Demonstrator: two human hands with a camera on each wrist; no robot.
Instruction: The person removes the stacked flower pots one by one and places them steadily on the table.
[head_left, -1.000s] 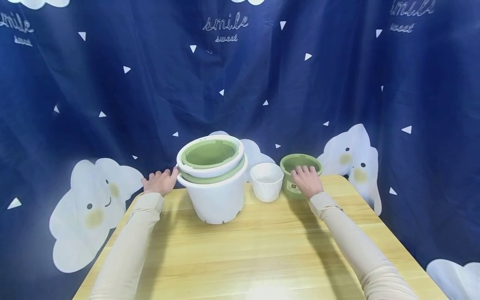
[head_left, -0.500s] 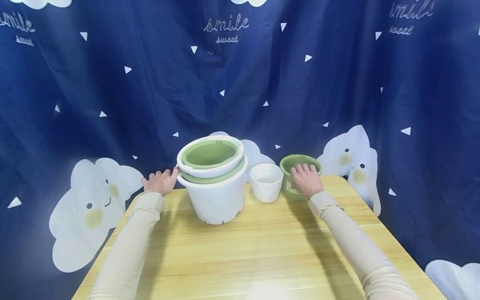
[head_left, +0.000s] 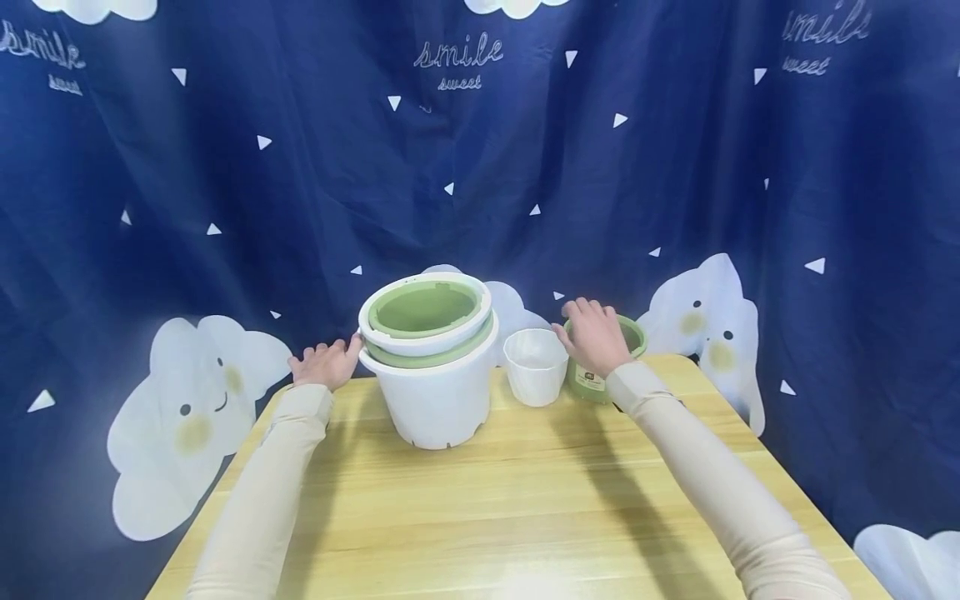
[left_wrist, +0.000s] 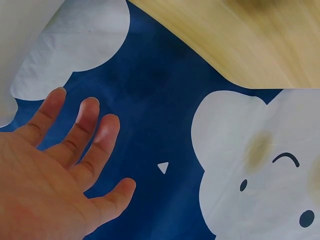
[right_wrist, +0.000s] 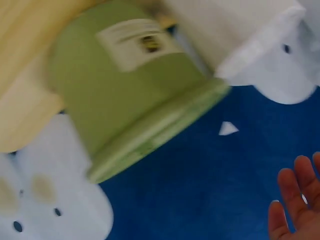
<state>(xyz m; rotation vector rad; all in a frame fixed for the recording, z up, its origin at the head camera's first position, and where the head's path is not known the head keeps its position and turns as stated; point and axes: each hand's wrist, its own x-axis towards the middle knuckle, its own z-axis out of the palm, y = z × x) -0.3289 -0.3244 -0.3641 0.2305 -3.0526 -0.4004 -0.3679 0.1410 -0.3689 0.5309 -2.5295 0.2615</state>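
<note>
Two things could topple — the green pot [right_wrist: 132, 92] on the table [head_left: 480, 508] and the small white pot [head_left: 535, 375] beside it — if the right hand [head_left: 596, 337], relaxed and empty close by, sweeps sideways, while the left hand [head_left: 327, 364], grasping nothing, flanks the nested pots [head_left: 432, 400].

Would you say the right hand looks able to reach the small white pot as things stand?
Probably yes: the right hand appears to hold nothing, and the small white pot stands close by, with nothing visible between them.

Both arms [head_left: 258, 492] [head_left: 701, 471] are outstretched, hands [head_left: 326, 365] [head_left: 596, 337] with fingers [left_wrist: 100, 145] relaxed and parted.
</note>
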